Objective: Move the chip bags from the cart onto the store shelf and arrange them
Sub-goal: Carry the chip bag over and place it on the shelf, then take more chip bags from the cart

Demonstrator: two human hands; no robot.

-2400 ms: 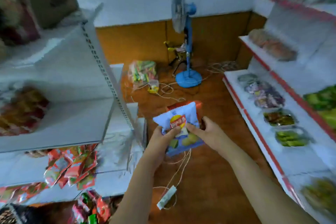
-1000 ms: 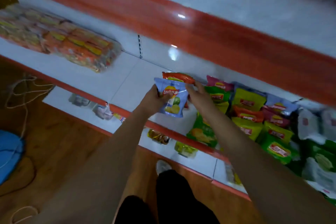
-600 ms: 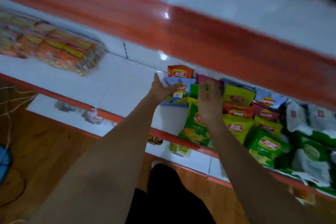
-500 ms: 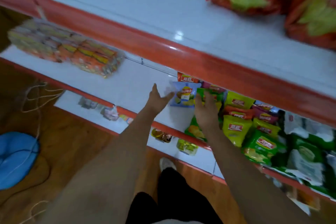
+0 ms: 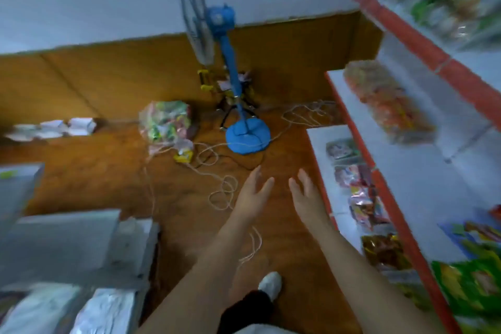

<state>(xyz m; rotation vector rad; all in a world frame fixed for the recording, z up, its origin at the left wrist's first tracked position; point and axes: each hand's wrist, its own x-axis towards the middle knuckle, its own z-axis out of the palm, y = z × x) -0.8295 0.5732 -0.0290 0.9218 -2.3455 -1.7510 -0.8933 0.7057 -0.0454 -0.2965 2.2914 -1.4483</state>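
Chip bags (image 5: 471,287) sit on the store shelf (image 5: 401,225) at lower right; both hands, left hand (image 5: 250,198) and right hand (image 5: 307,199), hover empty above the wooden floor (image 5: 135,179), fingers released and spread.

The whole head view is smeared by motion blur — print on every packet is unreadable. The store shelf (image 5: 406,228) runs off the right and lower edges, and the green chip bags (image 5: 471,287) at its lower right corner are cut by the frame, their number unclear. The packets on the top tier (image 5: 444,5) are mere streaks. The grey unit (image 5: 62,247) at lower left is cropped — whether it is the cart cannot be told. Both forearms leave the bottom edge; the white shoe (image 5: 270,280) is half hidden by a dark trouser leg (image 5: 245,309).
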